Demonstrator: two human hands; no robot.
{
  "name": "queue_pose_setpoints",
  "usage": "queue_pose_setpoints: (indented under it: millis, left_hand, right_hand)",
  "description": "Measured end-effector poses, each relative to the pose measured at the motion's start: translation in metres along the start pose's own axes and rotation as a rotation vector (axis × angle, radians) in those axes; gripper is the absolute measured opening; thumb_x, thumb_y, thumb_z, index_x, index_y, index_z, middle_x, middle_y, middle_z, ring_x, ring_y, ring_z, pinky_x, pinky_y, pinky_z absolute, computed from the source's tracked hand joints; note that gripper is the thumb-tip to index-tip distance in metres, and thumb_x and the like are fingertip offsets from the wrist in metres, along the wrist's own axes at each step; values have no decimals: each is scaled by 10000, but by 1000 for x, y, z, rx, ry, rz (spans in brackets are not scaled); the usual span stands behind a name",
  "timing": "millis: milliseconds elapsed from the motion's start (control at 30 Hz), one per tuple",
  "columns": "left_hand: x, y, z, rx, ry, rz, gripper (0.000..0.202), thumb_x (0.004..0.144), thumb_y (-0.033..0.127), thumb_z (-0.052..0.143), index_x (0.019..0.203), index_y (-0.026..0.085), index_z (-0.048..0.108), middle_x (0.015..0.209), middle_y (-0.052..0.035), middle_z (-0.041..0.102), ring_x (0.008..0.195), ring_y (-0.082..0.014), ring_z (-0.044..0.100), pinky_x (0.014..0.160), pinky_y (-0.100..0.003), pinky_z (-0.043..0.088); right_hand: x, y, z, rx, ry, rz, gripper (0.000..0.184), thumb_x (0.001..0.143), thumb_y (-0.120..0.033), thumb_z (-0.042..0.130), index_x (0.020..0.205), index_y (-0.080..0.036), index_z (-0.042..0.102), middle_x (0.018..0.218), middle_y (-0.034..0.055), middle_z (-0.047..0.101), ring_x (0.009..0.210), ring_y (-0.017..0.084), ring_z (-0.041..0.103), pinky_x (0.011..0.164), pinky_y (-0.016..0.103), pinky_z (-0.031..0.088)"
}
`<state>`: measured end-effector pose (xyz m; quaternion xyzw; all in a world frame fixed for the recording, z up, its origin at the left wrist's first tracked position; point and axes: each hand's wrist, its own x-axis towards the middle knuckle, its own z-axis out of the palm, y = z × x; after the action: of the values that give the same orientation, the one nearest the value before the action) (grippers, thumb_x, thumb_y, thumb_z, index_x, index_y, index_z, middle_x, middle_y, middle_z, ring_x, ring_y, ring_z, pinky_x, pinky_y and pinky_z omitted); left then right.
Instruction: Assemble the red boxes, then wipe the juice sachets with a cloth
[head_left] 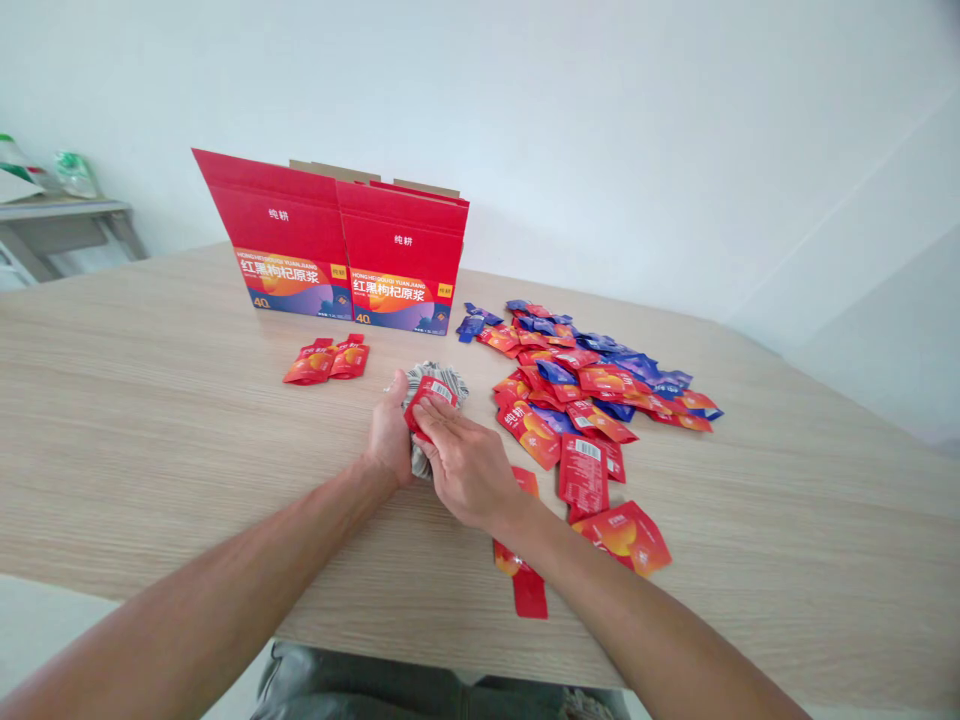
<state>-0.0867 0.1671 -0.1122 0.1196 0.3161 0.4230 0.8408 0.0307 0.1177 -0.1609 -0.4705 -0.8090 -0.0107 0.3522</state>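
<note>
A crumpled grey-and-white striped cloth (421,463) is in my left hand (388,432), just above or on the table in front of me. My left thumb shows along the cloth's edge, while the other fingers are hidden beneath it. Against the cloth lies a red pouch (433,392), its barcode side up. My right hand (471,462) has its fingers bent over this pouch and presses it to the cloth. Left of the hands, two red pouches (309,362) lie side by side, one partly overlapping the other.
Two open red cartons (292,230) stand side by side at the back, their front flaps raised. To the right spreads a heap of red and blue pouches (592,380). Under my right forearm a red pouch (529,592) lies partly covered. A side table (67,208) is at far left.
</note>
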Motion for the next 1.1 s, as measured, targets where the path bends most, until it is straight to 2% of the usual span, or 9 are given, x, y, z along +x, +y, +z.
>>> queue_pose_setpoints:
  millis: [100,233,400,467,633,700,767,933,1100]
  left_hand:
    - [-1,1,0,17,42,-44,708,1172,642,378,1041,78,785,870,-215,830,852,-356,864,765,-434,721]
    - [0,-2,5,-15,8,-6,695,1187,600,354,1216,68,800,970,-210,863,902,-360,871,820,-462,723]
    - [2,-8,7,-10,-54,-93,709,1164,629,413,1477,71,721,1131,-224,873,975,-380,876,885,-494,717]
    - [1,-12,6,13,-69,-168,750,1155,651,402,1505,59,701,1149,-243,868,1008,-405,872,914,-524,712]
    - [-4,-19,5,7,-134,-204,737,1166,611,355,1503,51,695,1182,-255,861,1065,-426,862,973,-579,698]
    - [-3,-18,4,-1,-134,-196,738,1177,593,316,1513,49,683,1192,-249,861,1080,-416,860,982,-574,696]
    - [-2,-15,1,-4,-151,-200,743,1178,602,304,1520,60,679,1186,-229,865,1092,-404,859,990,-557,696]
    - [1,-14,-3,-53,-304,-98,714,1191,582,246,1566,145,668,1205,-161,872,1138,-362,850,1048,-517,679]
    - [0,-21,-4,-62,-316,-31,640,1195,532,325,1611,149,625,1350,-170,837,1287,-351,799,1202,-529,591]
  right_hand:
    - [4,-8,-12,65,11,-28,369,1164,-248,507,1395,-231,794,1444,116,829,1391,253,778,1225,444,623]
    - [7,-14,-42,245,84,24,311,1181,-315,513,1179,-282,822,1099,20,907,980,190,871,885,304,678]
    - [18,-2,-60,334,592,412,336,1161,-469,492,992,-273,706,846,10,794,770,204,758,747,315,598]
    - [22,12,-52,316,655,529,357,1149,-506,452,955,-270,637,836,31,754,777,232,729,761,350,594]
    - [27,38,-15,127,493,635,260,1061,-437,518,1150,-215,620,1125,171,783,1024,323,748,970,493,625]
    - [25,35,-3,83,459,567,418,1054,-436,544,1356,-152,600,1361,250,736,1257,357,720,1130,559,586]
    - [20,26,3,38,374,450,575,1110,-499,500,1549,-130,541,1605,287,614,1532,382,581,1280,627,478]
    - [11,-3,-3,-38,-91,362,791,1142,-760,401,1791,-309,417,1898,187,313,1775,496,210,1345,860,221]
    - [12,-10,-13,-24,-228,398,1012,1066,-880,466,1859,-284,267,1942,207,161,1788,541,93,1341,902,137]
